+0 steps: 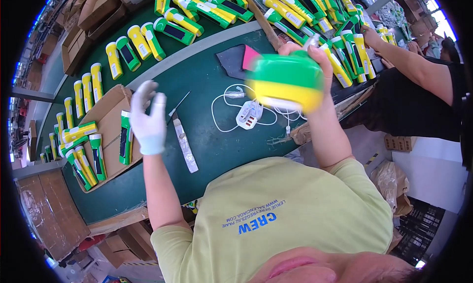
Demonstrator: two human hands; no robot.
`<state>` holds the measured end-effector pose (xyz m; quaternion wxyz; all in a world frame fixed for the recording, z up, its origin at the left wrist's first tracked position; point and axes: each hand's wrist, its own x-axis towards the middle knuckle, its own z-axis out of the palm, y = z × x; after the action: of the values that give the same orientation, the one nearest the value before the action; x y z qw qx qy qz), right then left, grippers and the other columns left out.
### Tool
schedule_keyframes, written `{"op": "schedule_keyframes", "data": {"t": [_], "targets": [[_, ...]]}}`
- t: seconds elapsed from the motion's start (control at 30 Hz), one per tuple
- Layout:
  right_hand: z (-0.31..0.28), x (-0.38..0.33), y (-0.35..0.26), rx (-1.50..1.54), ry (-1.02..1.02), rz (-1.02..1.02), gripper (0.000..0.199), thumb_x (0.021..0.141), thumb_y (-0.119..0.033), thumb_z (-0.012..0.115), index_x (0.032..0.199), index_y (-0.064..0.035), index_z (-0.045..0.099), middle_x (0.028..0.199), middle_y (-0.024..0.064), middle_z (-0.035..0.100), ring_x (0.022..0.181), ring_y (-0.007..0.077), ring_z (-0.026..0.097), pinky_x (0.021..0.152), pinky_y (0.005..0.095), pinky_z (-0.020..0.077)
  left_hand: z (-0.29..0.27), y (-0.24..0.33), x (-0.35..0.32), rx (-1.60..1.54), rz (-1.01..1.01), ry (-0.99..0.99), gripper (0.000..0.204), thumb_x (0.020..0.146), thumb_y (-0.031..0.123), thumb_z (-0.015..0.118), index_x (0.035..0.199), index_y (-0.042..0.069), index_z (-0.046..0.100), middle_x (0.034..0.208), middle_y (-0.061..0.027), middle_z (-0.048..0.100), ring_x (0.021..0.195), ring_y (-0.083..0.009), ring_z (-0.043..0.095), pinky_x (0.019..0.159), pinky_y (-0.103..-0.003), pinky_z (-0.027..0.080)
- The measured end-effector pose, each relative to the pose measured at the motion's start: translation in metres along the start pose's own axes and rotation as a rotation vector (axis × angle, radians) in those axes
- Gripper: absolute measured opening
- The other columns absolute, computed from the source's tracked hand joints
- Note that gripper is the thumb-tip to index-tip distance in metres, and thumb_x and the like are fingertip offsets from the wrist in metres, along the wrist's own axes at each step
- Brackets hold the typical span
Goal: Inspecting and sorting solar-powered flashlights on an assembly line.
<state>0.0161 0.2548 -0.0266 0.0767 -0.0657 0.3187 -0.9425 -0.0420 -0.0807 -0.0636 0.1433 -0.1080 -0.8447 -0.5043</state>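
My right hand point(322, 66) is raised over the bench, gripping a green and yellow flashlight point(286, 81) smeared by motion. A small white piece point(311, 40) shows by its fingertips; I cannot tell what it is. My left hand point(149, 119), in a white glove, hovers by the edge of a shallow cardboard tray point(114, 108) with its fingers apart and nothing in them. Beside the glove, a flashlight with a dark panel point(125, 137) lies in the tray. Several more flashlights point(98, 157) lie at the tray's left side.
A white charging hub point(249, 115) with looped cables sits mid-bench. Left of it lie a thin screwdriver point(179, 104) and a long flat wrapped strip point(185, 144). Flashlights line the far belt point(140, 42) and are heaped point(300, 12) at far right, near a co-worker's arm point(414, 61).
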Motion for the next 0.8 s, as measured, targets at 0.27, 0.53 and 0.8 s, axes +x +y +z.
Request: {"op": "schedule_keyframes", "data": {"t": [0.27, 0.53, 0.8], "targets": [[0.024, 0.008, 0.033, -0.996, 0.198, -0.037, 0.024, 0.089, -0.02, 0.064, 0.104, -0.0011, 0.065, 0.076, -0.0019, 0.06, 0.061, 0.0016, 0.053, 0.048, 0.0182, 0.0377, 0.069, 0.085, -0.01, 0.248, 0.57, -0.401, 0.051, 0.07, 0.025, 0.077, 0.115, 0.007, 0.06, 0.102, -0.0129, 0.065, 0.089, -0.0307, 0.063, 0.076, -0.037, 0.051], [-0.008, -0.021, 0.025, -0.869, 0.149, -0.065, 0.028, 0.096, -0.015, 0.052, 0.116, 0.0013, 0.063, 0.091, 0.0043, 0.066, 0.067, 0.0034, 0.05, 0.058, 0.0176, 0.0399, 0.074, 0.018, -0.006, -1.109, -0.827, -0.284, 0.044, 0.096, 0.053, 0.046, 0.11, 0.012, 0.052, 0.076, -0.0008, 0.054, 0.062, -0.0102, 0.054, 0.055, -0.025, 0.047], [0.031, -0.019, 0.072, -1.777, -0.267, -0.536, 0.021, 0.083, -0.004, 0.065, 0.105, -0.0053, 0.066, 0.085, 0.0068, 0.063, 0.075, 0.0199, 0.065, 0.061, 0.0317, 0.0513, 0.088, 0.037, -0.027, -1.105, -0.775, -0.292, 0.041, 0.1, 0.042, 0.044, 0.122, 0.008, 0.048, 0.098, -0.011, 0.064, 0.075, -0.0185, 0.064, 0.066, -0.032, 0.055]]}}
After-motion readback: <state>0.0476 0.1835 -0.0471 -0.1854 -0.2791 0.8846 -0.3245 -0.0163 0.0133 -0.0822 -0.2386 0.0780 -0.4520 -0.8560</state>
